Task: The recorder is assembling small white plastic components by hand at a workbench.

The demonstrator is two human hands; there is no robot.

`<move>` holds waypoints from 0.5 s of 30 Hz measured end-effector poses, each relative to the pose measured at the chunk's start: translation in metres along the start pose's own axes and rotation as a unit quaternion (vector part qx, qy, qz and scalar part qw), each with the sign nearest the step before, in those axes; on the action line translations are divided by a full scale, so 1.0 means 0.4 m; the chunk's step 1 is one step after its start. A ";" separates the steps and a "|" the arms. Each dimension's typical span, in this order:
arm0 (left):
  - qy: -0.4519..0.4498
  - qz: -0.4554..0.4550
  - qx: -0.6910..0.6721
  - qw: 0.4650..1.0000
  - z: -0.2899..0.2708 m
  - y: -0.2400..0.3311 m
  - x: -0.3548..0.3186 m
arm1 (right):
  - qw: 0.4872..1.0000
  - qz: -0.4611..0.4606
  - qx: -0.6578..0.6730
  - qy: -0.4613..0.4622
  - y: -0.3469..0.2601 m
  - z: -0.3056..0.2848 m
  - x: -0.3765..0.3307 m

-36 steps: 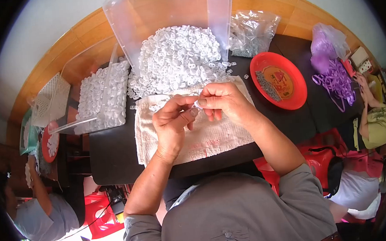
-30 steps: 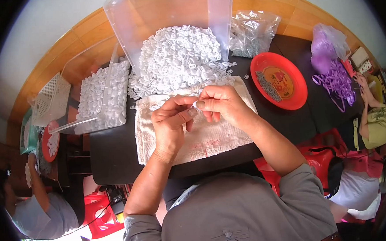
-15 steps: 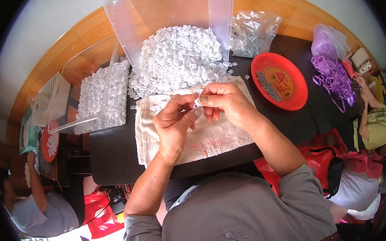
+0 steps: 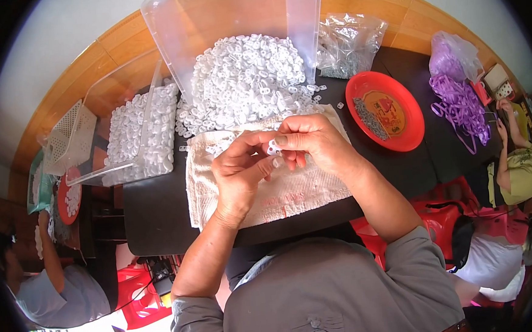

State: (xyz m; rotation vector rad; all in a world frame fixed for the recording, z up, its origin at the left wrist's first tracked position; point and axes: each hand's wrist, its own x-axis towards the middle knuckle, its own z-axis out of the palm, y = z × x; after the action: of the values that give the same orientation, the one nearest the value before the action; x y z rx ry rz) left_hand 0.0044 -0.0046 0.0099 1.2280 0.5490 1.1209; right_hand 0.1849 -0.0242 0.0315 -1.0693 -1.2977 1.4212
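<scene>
Between my two hands is a small white plastic piece with holes, held up above a cream towel. My left hand has its forefinger against the piece, and its thumb sits just below. From the other side my right hand pinches the same piece between thumb and fingers. Past the hands, a large heap of similar white oval pieces spills from a tipped clear plastic bin onto the towel's far edge. Fingers hide part of the held piece.
A red dish holding small grey metal parts lies to the right, below a clear bag. Purple ribbon lies farther right. At left stands a clear box of white pieces. Co-workers sit at both sides.
My left thumb has shifted slightly right and down, away from the white piece, leaving more of it visible. My right hand has stayed almost still.
</scene>
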 end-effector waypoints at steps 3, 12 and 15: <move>0.002 0.003 0.007 1.000 -0.004 -0.001 -0.002 | 1.000 -0.008 0.004 -0.006 0.002 -0.001 -0.001; -0.017 -0.016 0.030 0.999 -0.016 0.003 -0.011 | 0.997 0.021 0.046 -0.060 -0.002 -0.004 -0.003; -0.021 -0.024 0.034 0.999 -0.013 0.010 -0.011 | 0.995 0.027 0.068 -0.065 0.001 -0.002 -0.003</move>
State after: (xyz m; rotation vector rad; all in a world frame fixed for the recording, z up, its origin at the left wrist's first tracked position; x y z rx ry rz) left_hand -0.0031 -0.0064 0.0111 1.2875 0.5855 1.0409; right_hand 0.1860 -0.0251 0.0308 -0.9411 -1.2508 1.6192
